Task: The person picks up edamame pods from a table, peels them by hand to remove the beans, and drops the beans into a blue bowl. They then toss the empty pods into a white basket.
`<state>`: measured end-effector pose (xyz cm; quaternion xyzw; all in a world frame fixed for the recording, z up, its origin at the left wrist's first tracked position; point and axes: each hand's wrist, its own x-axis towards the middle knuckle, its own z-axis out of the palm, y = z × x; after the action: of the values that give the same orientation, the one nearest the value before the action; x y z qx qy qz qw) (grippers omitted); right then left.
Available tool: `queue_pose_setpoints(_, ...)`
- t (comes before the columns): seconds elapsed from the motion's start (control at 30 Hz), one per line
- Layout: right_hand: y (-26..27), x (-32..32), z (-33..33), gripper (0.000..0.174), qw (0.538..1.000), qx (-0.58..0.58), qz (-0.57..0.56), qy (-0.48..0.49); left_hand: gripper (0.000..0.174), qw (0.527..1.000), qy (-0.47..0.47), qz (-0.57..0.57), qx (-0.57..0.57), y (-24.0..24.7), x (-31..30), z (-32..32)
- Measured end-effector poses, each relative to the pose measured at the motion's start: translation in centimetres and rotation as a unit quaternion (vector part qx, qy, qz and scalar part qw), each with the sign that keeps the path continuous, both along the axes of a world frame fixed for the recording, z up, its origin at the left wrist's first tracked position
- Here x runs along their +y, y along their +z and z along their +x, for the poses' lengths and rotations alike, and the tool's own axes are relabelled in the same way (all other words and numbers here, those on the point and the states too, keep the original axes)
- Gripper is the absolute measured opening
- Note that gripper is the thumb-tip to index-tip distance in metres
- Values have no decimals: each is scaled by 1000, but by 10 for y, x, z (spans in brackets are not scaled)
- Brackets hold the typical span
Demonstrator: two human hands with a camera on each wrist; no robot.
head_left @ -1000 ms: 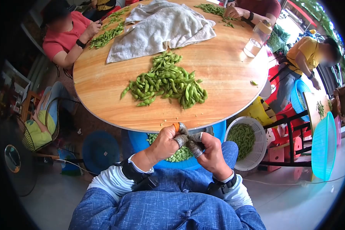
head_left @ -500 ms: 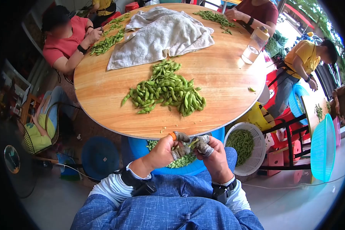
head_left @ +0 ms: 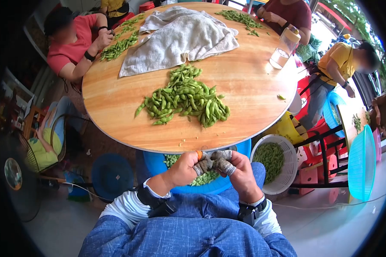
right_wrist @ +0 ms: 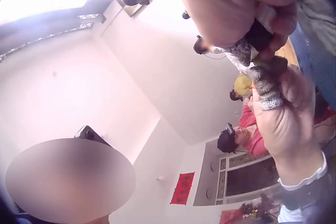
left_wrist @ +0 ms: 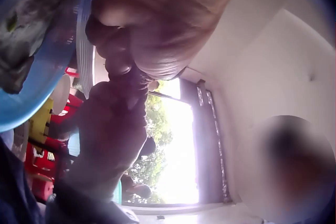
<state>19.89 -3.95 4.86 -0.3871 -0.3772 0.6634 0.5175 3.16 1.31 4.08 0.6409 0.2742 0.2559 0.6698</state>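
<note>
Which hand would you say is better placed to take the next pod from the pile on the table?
Probably the left hand: in the head view it lines up with the middle of the pile, while the right hand sits farther right. Their fingertips meet, though.

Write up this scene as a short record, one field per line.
table: round, wooden
pods: loose green pile on the near half
cloth: pale, rumpled, beyond the pods
bottle: upright, right side of the table
left hand: fingers wrapped, meeting the other's
right hand: fingers wrapped too; anything between them unclear
tub: blue, below the hands, green contents
basket: white, right of the tub, green contents
</note>
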Motion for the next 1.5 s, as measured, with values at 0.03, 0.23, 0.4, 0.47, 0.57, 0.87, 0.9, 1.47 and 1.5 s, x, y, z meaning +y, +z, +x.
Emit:
queue_pose_setpoints(0.03,0,0,-1,22,1000,1,12,1,9,997,4,-79,-18,-1,-1,0)
queue_pose_setpoints(0.23,-14,5,3,23,997,4,66,33,12,943,-11,-316,-103,-1,-2,-3)
queue_pose_setpoints(0.4,-9,6,-2,22,997,-56,57,19,4,999,32,4,-2,0,1,0)
queue_pose_setpoints(0.47,-6,4,-4,21,992,-102,71,7,5,997,30,70,4,-5,1,-1)
queue_pose_setpoints(0.57,-2,5,-2,17,999,-11,-13,41,11,995,5,-95,-33,-5,2,-4)
queue_pose_setpoints(0.87,-31,4,-14,14,974,-189,73,-98,12,990,64,18,128,-14,8,-7)
queue_pose_setpoints(0.9,-29,6,-16,12,972,-195,75,-106,13,991,48,16,120,-17,9,-7)
queue_pose_setpoints(1.47,-18,5,-25,18,972,-200,92,-77,14,997,75,-17,32,-38,3,-4)
queue_pose_setpoints(1.5,-17,5,-25,18,975,-191,88,-75,15,996,78,-24,30,-39,3,-4)
